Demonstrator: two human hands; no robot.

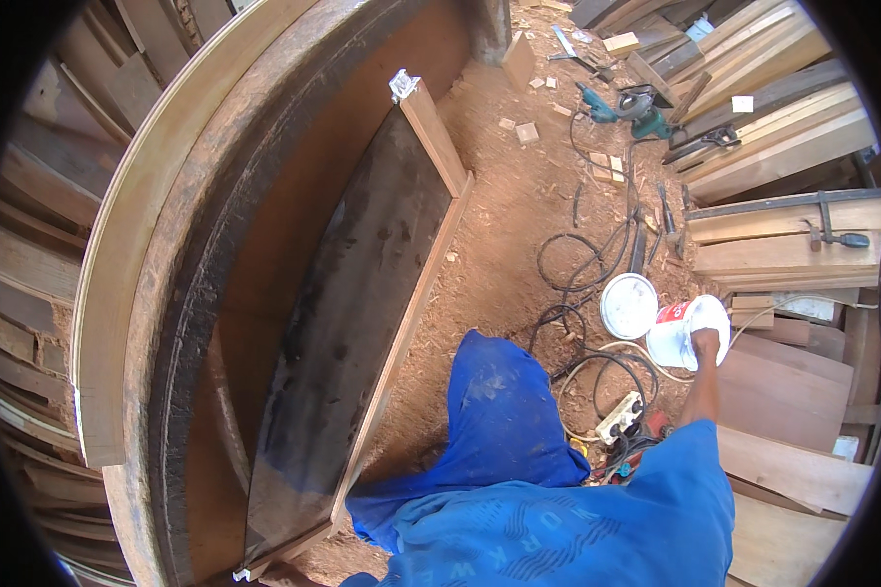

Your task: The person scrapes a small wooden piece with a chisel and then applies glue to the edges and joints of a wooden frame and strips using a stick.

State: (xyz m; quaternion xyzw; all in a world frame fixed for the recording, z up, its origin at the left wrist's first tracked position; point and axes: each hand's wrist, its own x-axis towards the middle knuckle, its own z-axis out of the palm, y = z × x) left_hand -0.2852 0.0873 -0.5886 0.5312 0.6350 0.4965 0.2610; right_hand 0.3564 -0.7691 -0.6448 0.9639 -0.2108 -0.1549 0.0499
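My right hand (706,344) reaches into a white plastic bucket (668,338), and its fingers are hidden inside. Beside the bucket lies its round white lid (629,305). At the lower edge, a little of my left hand (282,575) shows next to the near end of a dark panel (362,264) with a pale wooden edge strip (401,342). Its fingers cannot be made out. White crumpled material (404,86) covers the far corner of the strip, and a similar bit sits at the near corner.
A large curved wooden piece (117,264) stands on the left. Power cables (597,264), a power strip (620,416) and a green power tool (607,105) lie on the sawdust-covered floor. Stacked boards (788,254), one bearing a clamp (832,238), line the right side.
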